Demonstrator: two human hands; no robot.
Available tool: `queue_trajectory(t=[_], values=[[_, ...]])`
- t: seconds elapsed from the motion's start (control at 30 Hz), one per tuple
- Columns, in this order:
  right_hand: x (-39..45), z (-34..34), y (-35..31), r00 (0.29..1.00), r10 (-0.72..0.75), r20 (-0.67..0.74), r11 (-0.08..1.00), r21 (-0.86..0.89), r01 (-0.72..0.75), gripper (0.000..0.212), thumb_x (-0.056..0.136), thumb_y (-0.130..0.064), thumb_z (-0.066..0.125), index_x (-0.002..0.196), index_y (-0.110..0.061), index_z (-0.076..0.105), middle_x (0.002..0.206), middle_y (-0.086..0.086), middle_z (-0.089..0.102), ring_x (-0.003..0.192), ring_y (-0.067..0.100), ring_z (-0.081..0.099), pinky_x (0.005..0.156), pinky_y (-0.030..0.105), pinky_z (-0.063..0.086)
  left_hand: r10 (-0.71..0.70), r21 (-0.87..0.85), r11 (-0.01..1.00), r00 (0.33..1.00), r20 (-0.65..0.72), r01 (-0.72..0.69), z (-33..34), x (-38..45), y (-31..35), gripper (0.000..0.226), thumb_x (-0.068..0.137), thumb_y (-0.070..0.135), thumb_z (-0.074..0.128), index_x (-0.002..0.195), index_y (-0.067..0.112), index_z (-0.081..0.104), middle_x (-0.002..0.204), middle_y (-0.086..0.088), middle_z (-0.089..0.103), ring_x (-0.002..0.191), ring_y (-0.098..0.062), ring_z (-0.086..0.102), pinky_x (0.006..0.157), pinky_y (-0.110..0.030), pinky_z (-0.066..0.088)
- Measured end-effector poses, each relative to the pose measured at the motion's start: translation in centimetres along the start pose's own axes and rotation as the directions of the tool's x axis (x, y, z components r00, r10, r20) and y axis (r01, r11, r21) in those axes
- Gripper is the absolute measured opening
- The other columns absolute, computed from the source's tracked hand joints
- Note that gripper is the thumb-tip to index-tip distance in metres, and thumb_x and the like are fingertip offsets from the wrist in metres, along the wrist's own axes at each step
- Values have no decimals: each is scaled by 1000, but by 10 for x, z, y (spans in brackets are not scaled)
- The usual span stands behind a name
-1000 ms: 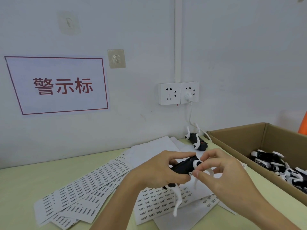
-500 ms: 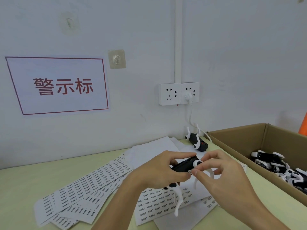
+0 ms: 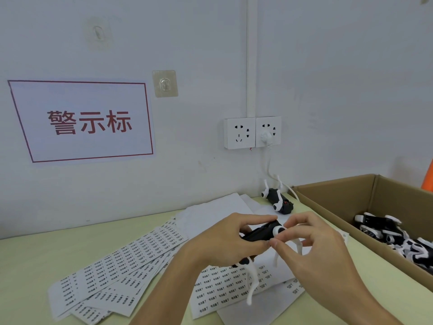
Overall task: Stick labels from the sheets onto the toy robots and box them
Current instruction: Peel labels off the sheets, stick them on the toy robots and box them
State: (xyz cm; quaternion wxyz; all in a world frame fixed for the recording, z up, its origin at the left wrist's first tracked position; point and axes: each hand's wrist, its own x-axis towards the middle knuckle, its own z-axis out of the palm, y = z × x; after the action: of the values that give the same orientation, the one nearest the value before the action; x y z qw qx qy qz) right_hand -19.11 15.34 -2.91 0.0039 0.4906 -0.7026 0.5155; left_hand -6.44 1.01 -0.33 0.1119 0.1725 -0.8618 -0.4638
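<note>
We see the left hand gripping the black toy robot above the bench, its white legs dangling. The right hand pinches thumb to forefinger at the robot's white wheel end, likely on a label; too small to tell. Label sheets fan out left of and beneath both hands. The cardboard box rim runs just right of the right hand, robots inside. A second robot lies beyond the hands by the wall

The right hand has pinched its fingertips closer onto the toy robot.
</note>
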Motion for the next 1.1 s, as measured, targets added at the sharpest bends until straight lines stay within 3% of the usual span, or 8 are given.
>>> queue_trajectory(t=[0.37, 0.63, 0.77, 0.83, 0.9, 1.0, 1.1], values=[[0, 3, 2, 998, -39, -44, 999, -38, 38, 27, 76, -23, 85, 65, -43, 71, 94, -18, 60, 94, -5, 57, 74, 16, 41, 2, -23, 1000, 1000, -31, -3, 1, 0, 1, 45, 93, 34, 67, 128, 61, 55, 104, 4, 66, 70, -10, 65, 59, -13, 48], [-2, 6, 3, 994, -40, -104, 997, -63, 34, 28, 72, -24, 88, 64, -45, 71, 91, -21, 63, 91, -7, 58, 69, 6, 38, -6, -4, 1000, 999, -52, 6, 2, 1, 2, 46, 92, 33, 66, 123, 65, 55, 105, 4, 67, 69, -10, 65, 58, -16, 50], [2, 4, 7, 982, -39, -186, 999, -16, 37, 28, 70, -21, 89, 61, -40, 71, 82, -21, 66, 78, 1, 66, 64, 18, 52, -30, -1, 1000, 997, -75, 30, -2, 0, 1, 49, 92, 29, 64, 125, 65, 54, 104, 6, 67, 69, -12, 64, 60, -20, 52], [4, 2, 8, 979, -37, -202, 998, 52, 48, 21, 72, -23, 87, 69, -38, 72, 87, -24, 66, 86, 0, 65, 66, 21, 56, -32, -17, 999, 996, -84, 30, -4, -1, 2, 50, 92, 27, 64, 125, 63, 55, 104, 5, 67, 69, -13, 63, 60, -17, 51], [5, 0, 9, 991, -37, -129, 997, 56, 45, 22, 76, -31, 82, 89, -42, 67, 96, -28, 64, 97, -5, 60, 72, 19, 52, -28, -27, 999, 996, -84, 25, -4, -2, 3, 51, 92, 25, 64, 126, 62, 56, 103, 3, 68, 69, -12, 62, 60, -15, 50], [5, -1, 12, 998, 26, 61, 996, 87, -31, 40, 81, -41, 76, 116, -48, 57, 113, -31, 60, 108, -15, 52, 81, 16, 46, -7, -13, 1000, 999, -54, 6, -3, -3, 7, 50, 93, 27, 65, 127, 61, 55, 102, 0, 69, 68, -12, 63, 61, -18, 51], [7, -2, 13, 985, 63, 162, 978, 186, -93, 45, 84, -34, 75, 123, -46, 56, 114, -33, 63, 109, -22, 51, 78, 9, 48, 27, -17, 999, 1000, -6, -27, -2, -6, 11, 49, 94, 27, 65, 127, 62, 55, 99, -1, 68, 69, -10, 65, 59, -16, 50]])
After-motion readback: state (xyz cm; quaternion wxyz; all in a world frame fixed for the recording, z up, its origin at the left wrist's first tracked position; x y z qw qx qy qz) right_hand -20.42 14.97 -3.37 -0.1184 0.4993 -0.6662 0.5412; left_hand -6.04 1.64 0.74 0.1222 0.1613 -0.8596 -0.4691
